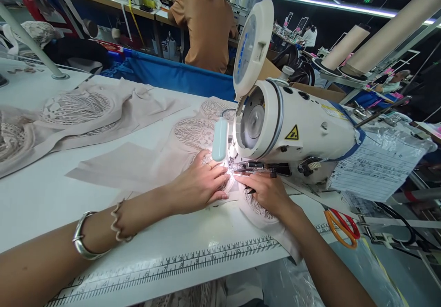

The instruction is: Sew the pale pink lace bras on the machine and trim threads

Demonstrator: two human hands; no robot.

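A pale pink bra piece with lace cups (195, 133) lies under the sewing machine (296, 118), its lit needle area between my two hands. My left hand (203, 180) rests on the fabric left of the needle, fingers stretched out and palm down. My right hand (265, 190) is just right of the needle, index finger reaching along the fabric and the other fingers curled. A small dark pointed tool (251, 190) shows under its fingers; most of it is hidden. Another lace cup (258, 208) hangs past the right hand toward the table edge.
More lace bra pieces (79, 109) lie on the left of the white table (165, 238). A printed ruler (193, 263) runs along its front edge. Orange-handled scissors (339, 229) hang at the right. Thread cones (347, 47) stand behind; a co-worker in brown (206, 26) sits beyond.
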